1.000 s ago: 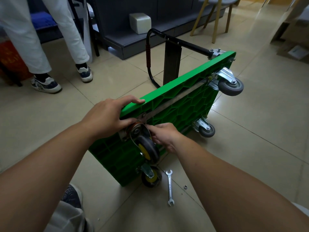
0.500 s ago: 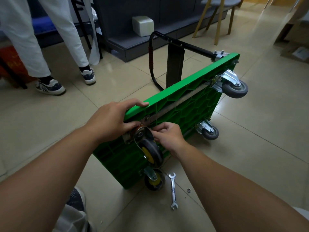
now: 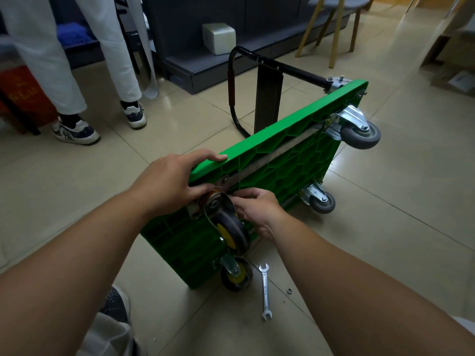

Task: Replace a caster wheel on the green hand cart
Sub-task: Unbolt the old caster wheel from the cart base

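Observation:
The green hand cart stands on its side on the tiled floor, underside facing me. My left hand grips its upper near corner, fingers over the edge and thumb against the mounting plate of the black-and-yellow caster wheel. My right hand has its fingers curled at the right side of that plate; what they pinch is hidden. A second black-and-yellow caster sits at the bottom near corner. Two grey casters are at the far end.
A silver open-end wrench and a small nut lie on the floor right of the lower caster. The cart's black handle rests behind. A person in white trousers stands at far left. A wooden stool is behind.
My right hand's fingers have shifted slightly up along the caster's plate. The left hand keeps its grip on the cart's corner. The view has drifted a little.

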Available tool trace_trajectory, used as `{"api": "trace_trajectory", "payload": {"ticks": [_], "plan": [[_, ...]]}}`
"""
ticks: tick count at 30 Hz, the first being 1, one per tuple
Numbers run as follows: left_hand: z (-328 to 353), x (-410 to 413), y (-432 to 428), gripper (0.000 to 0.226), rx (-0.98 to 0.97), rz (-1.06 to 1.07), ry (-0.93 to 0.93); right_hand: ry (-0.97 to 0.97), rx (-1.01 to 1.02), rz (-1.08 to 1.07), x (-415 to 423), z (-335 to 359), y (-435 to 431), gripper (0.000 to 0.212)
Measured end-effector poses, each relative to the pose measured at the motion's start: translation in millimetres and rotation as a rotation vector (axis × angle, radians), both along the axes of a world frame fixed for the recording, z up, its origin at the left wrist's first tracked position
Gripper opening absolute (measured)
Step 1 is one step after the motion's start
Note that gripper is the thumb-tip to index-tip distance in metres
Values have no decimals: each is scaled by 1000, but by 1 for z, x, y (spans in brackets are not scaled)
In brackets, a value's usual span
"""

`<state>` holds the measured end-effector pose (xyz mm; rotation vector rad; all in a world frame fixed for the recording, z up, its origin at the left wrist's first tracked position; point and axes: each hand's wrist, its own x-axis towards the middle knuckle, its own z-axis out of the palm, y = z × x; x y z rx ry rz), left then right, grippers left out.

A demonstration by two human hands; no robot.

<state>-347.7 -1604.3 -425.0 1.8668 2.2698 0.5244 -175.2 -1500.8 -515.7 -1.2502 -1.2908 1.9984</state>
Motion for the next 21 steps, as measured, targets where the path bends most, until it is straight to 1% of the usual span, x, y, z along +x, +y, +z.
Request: {"api": "trace_trajectory", "payload": {"ticks": [5, 10, 18, 21], "plan": [[0, -1, 1, 60, -4, 7, 3, -18, 60, 33, 0, -1, 0, 28], [1, 1, 0, 60, -11, 5, -5, -19, 55, 81, 2, -2, 0, 34], [0, 0, 1, 61, -9, 5, -9, -8, 19, 9, -1, -2, -2, 16], [0, -1, 0, 61, -12, 2, -8, -21, 20, -4, -4, -5, -1, 24]]}}
